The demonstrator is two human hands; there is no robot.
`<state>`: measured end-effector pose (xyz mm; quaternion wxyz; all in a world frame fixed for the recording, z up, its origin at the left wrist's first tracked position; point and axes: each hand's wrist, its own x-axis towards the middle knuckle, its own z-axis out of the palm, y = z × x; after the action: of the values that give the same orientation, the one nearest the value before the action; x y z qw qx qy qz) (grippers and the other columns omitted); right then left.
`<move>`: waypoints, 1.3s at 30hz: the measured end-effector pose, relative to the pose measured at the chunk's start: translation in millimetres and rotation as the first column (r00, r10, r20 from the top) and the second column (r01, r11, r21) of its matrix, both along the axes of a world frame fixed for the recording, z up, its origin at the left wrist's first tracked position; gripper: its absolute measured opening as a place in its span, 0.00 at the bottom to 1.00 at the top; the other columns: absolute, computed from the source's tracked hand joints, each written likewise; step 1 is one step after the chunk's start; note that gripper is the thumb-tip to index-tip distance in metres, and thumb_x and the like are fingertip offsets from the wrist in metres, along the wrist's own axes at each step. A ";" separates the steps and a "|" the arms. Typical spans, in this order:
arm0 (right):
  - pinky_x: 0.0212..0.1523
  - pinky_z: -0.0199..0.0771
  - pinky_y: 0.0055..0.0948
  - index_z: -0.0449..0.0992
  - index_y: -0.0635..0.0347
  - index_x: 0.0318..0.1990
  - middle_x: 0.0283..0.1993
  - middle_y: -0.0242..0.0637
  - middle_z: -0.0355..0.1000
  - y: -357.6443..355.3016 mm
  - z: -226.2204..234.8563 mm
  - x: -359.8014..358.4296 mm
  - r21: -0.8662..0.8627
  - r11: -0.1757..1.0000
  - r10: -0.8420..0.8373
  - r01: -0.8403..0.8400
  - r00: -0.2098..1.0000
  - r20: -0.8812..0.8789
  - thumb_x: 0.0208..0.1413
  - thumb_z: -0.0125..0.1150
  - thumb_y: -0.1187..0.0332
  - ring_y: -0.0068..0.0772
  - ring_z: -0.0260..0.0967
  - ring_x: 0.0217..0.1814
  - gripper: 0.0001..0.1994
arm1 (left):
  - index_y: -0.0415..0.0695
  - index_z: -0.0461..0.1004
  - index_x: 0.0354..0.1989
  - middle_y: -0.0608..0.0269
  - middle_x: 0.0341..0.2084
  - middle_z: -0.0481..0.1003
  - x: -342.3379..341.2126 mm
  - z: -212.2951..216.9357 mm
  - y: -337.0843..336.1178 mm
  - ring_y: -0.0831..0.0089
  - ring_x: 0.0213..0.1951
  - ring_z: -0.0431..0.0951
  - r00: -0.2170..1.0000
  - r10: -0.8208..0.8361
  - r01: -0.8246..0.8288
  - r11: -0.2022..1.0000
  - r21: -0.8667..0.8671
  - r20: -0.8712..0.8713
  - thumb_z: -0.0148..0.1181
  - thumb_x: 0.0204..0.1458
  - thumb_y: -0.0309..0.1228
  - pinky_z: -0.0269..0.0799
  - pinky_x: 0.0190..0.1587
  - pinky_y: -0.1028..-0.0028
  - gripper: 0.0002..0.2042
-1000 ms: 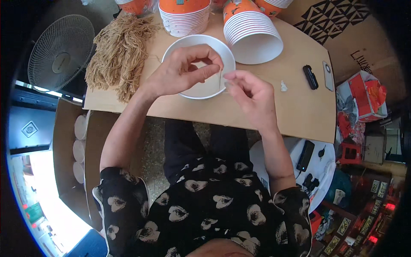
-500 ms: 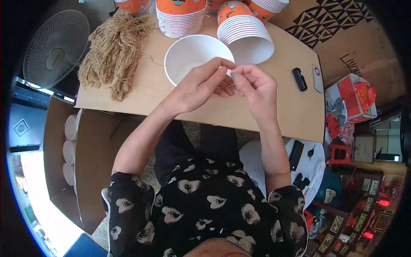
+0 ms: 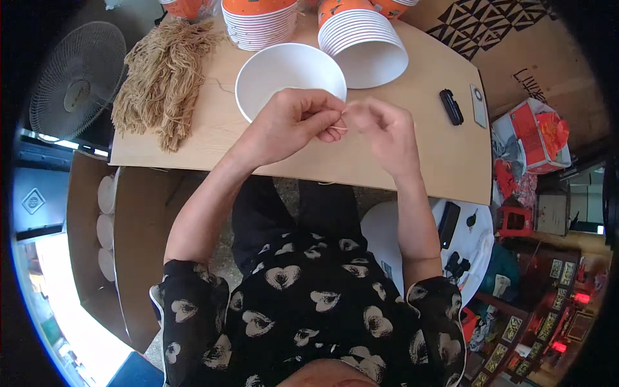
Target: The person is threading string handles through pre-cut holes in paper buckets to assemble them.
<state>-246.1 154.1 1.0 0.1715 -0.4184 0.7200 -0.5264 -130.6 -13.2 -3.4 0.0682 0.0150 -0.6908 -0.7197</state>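
Observation:
In front of the large white paper bucket (image 3: 261, 74), my left hand (image 3: 293, 122) is closed in a pinch on a thin pale string (image 3: 335, 128), a short piece of which shows below the fingertips. My right hand (image 3: 390, 132) is beside it, fingers bent toward the left fingertips. Motion smears those right fingers, so whether they grip the string I cannot tell. The bucket stands with its mouth facing up. A heap of tan strings (image 3: 161, 84) lies on the table to the left.
Stacked orange-and-white paper buckets (image 3: 258, 26) stand at the back, and another stack (image 3: 361, 48) lies tipped. A black object (image 3: 451, 107) rests on the right of the wooden table (image 3: 445, 164). A fan (image 3: 77, 93) and an open carton (image 3: 138, 245) are at left.
My right hand's fingertips have drawn slightly away from my left hand's and are now blurred. My left hand keeps its pinch. The whole view has shifted a little.

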 end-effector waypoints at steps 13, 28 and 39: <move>0.29 0.66 0.20 0.76 0.68 0.36 0.27 0.27 0.73 -1.7 11.0 -8.1 0.025 0.993 0.116 -0.117 0.993 0.021 0.67 0.53 0.66 0.14 0.64 0.29 0.13 | 0.36 0.67 0.54 0.57 0.35 0.79 1.4 6.7 -6.1 0.75 0.40 0.81 0.998 -0.044 0.046 0.998 -0.049 0.040 0.51 0.65 0.25 0.78 0.43 0.77 0.11; 0.38 0.74 0.38 0.81 0.64 0.37 0.29 0.41 0.75 87.0 -119.1 -120.6 0.167 0.683 -0.569 0.711 0.661 -0.490 0.51 0.66 0.67 0.38 0.73 0.32 0.10 | 0.32 0.68 0.48 0.54 0.37 0.79 1.3 8.5 -6.2 0.73 0.42 0.81 0.995 -0.018 0.012 0.998 0.056 0.099 0.50 0.65 0.23 0.79 0.47 0.76 0.08; 0.41 0.72 0.43 0.82 0.58 0.39 0.36 0.45 0.77 65.9 -58.5 -80.8 0.202 0.741 -0.319 0.641 0.600 -0.734 0.55 0.62 0.68 0.49 0.74 0.37 0.07 | 0.35 0.68 0.49 0.56 0.38 0.80 1.8 4.4 -5.7 0.74 0.41 0.81 0.993 -0.003 -0.001 0.999 0.035 0.115 0.51 0.65 0.25 0.79 0.45 0.77 0.08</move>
<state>-327.0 220.0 -57.5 -0.1543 -0.3072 0.9195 -0.1906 -128.8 -18.8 1.0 0.0275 0.0574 -0.6807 -0.7298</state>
